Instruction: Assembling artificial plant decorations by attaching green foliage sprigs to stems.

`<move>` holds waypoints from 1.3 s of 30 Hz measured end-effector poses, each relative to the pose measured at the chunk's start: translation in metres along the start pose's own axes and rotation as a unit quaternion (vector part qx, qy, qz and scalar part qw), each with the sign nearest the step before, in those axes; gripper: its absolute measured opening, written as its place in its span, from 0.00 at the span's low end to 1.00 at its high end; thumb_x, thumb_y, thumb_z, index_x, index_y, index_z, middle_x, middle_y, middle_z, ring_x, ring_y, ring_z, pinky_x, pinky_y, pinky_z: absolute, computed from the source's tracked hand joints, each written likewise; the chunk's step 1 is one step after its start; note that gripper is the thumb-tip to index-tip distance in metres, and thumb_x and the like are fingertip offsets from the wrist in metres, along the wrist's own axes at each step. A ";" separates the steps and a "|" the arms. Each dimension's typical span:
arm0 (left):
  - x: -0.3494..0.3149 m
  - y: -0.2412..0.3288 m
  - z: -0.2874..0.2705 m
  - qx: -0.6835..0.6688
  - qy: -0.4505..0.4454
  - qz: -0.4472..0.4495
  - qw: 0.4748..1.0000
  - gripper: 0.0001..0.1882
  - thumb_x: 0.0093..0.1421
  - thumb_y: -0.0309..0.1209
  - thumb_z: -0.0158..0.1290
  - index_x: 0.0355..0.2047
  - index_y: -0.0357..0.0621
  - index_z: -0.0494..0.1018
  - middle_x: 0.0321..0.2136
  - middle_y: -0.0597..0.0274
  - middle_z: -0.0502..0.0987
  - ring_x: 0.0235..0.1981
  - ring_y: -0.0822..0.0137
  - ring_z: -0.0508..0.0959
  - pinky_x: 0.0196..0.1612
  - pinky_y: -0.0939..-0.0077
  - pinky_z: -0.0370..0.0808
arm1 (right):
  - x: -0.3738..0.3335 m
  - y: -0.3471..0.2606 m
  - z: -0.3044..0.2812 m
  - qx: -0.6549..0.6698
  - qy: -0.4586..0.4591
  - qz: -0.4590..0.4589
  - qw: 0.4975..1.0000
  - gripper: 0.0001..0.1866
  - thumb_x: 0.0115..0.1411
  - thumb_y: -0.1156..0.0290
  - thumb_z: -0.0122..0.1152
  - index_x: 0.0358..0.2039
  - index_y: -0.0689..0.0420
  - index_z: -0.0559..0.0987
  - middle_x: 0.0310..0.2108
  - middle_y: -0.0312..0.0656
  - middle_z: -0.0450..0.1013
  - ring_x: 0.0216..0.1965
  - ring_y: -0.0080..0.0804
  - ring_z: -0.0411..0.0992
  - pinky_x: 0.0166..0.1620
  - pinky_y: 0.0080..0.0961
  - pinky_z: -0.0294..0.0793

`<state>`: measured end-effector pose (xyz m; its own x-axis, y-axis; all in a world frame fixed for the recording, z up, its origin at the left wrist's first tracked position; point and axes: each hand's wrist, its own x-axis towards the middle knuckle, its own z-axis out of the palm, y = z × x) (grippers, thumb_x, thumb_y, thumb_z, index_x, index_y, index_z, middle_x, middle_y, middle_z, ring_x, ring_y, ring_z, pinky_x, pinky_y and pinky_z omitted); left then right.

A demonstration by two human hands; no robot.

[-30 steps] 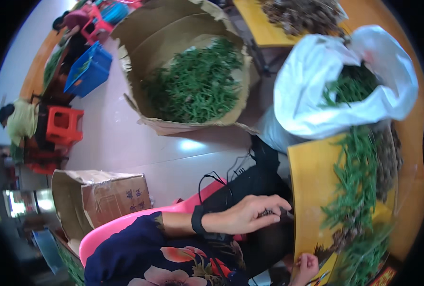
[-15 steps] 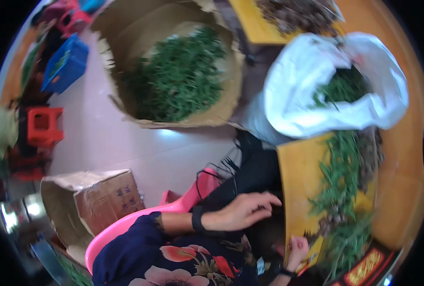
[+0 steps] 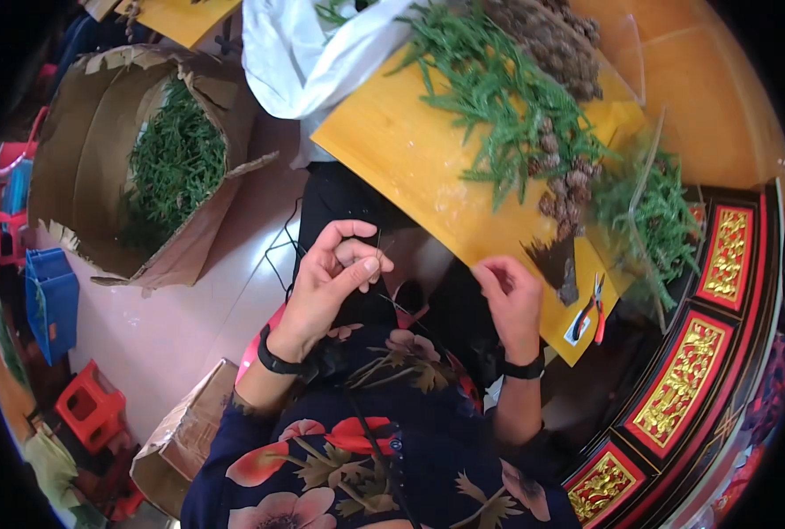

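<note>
— What are the hands doing?

— The left hand [image 3: 335,269] is raised over the lap, thumb and fingers pinched together on a thin dark wire [image 3: 377,240] that stands up between the fingertips. The right hand [image 3: 509,295] sits just beside the near edge of the yellow board [image 3: 410,150], fingers curled inward; whether it grips anything I cannot tell, as the palm faces away.

— Where does the wire lie?

— It is in the left hand's pinch, above the dark lap, between the two hands and short of the board. More thin black strands [image 3: 278,256] trail down over the pale floor [image 3: 181,317] beside the left knee.

— And on the board?

— Green sprigs [image 3: 498,97] are spread across it, with brown cones [image 3: 551,44] heaped at the far side and a few mixed among the greenery. A small pair of red-handled pliers [image 3: 594,307] lies on the board's near right corner, close to the right hand but not touching it.

— What else is around?

— A white plastic bag [image 3: 295,53] rests at the far left of the board. An open cardboard box [image 3: 84,150] full of green sprigs stands on the floor to the left. The bench [image 3: 719,115] under the board is orange, with a black rim set with red and gold carved panels [image 3: 728,256].
</note>
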<state>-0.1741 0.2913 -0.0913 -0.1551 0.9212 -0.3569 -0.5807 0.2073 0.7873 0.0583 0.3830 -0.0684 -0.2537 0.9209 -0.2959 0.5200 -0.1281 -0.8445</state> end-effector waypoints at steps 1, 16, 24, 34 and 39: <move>0.005 -0.006 0.015 0.006 -0.007 -0.013 1.000 0.18 0.60 0.24 0.54 0.50 0.42 0.65 0.32 0.61 0.79 0.30 0.78 0.74 0.32 0.86 0.68 | 0.004 0.000 -0.004 0.030 -0.049 -0.015 0.998 0.06 0.57 0.75 0.63 0.34 0.63 0.78 0.28 0.32 0.75 0.29 0.15 0.71 0.34 0.15 0.70; 0.080 -0.061 0.212 0.126 -0.140 -0.123 0.974 0.09 0.63 0.27 0.50 0.43 0.40 0.67 0.29 0.67 0.75 0.29 0.80 0.70 0.32 0.88 0.66 | 0.038 0.058 -0.131 0.251 -0.033 -0.080 0.964 0.03 0.59 0.78 0.61 0.30 0.65 0.79 0.28 0.34 0.75 0.28 0.17 0.71 0.33 0.14 0.70; 0.081 -0.075 0.236 0.119 -0.168 -0.194 0.959 0.09 0.63 0.32 0.43 0.33 0.41 0.70 0.22 0.73 0.65 0.22 0.82 0.59 0.24 0.87 0.53 | 0.023 0.064 -0.152 0.239 0.025 -0.095 0.966 0.03 0.59 0.79 0.60 0.29 0.65 0.78 0.25 0.37 0.75 0.27 0.18 0.72 0.32 0.15 0.70; 0.045 -0.061 0.227 0.094 -0.174 -0.190 0.962 0.08 0.61 0.32 0.45 0.30 0.41 0.70 0.18 0.77 0.59 0.20 0.82 0.56 0.24 0.86 0.51 | 0.000 0.051 -0.161 -0.007 0.053 -0.352 0.934 0.08 0.50 0.81 0.66 0.32 0.61 0.80 0.34 0.40 0.73 0.29 0.26 0.74 0.33 0.19 0.73; 0.028 -0.055 0.224 0.121 -0.166 -0.216 0.955 0.08 0.61 0.32 0.45 0.31 0.41 0.70 0.19 0.76 0.60 0.20 0.83 0.56 0.23 0.87 0.51 | -0.005 0.052 -0.162 -0.007 0.006 -0.409 0.913 0.11 0.47 0.82 0.67 0.33 0.60 0.80 0.38 0.41 0.73 0.31 0.30 0.75 0.33 0.21 0.74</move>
<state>0.0322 0.3794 -0.0320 0.3425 0.7776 -0.5273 -0.3255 0.6247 0.7098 0.2189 0.4319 -0.0385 -0.5522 0.7108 0.4357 0.1723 0.6086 -0.7746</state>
